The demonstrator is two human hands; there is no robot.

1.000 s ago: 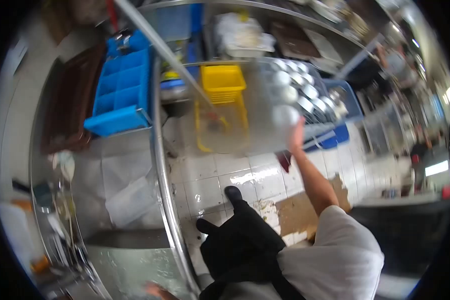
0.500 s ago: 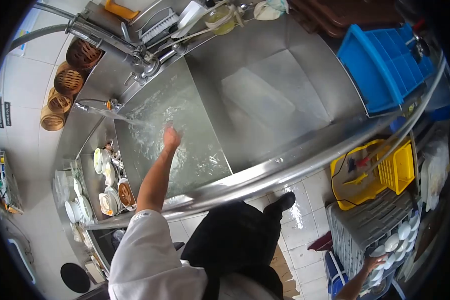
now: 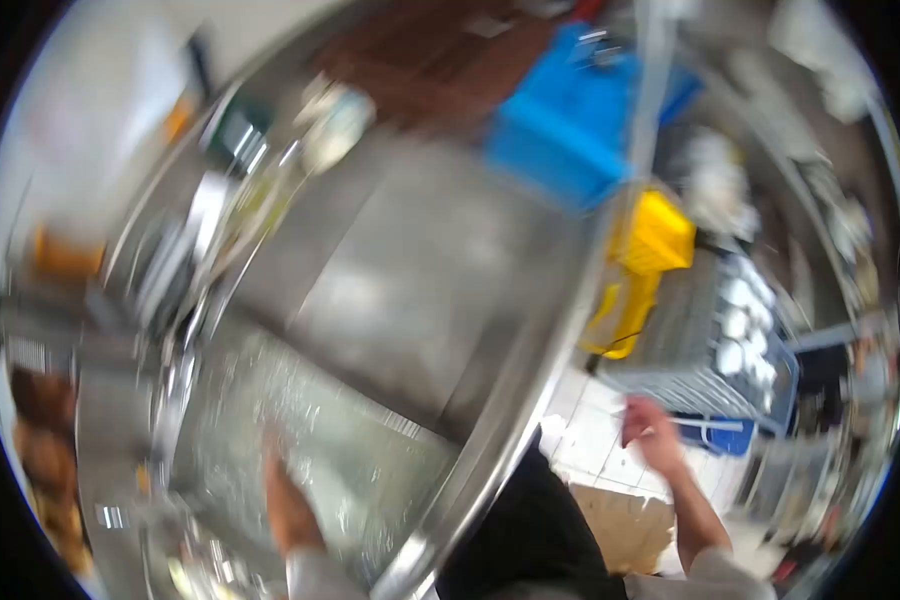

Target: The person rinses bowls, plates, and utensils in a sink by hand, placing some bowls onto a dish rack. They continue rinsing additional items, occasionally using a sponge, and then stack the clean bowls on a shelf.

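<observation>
My left hand is in or just over the cloudy water of the filled sink basin. Its fingers are smeared by motion and partly lost against the water. My right hand is in the air, close to the near side of a grey rack. The fingers look bent, but blur hides whether they hold anything. White rounded dishes sit in rows at the top of that rack, apart from the hand.
A second steel basin adjoins the water-filled one. Beyond it stands a blue divided bin, with a yellow basket nearer the rack. Blurred dishes lie at the lower left. Cardboard covers part of the tiled floor.
The whole view has swung to the right and blurred. My right hand has come away from the white dishes in the rack. My left hand is still at the water.
</observation>
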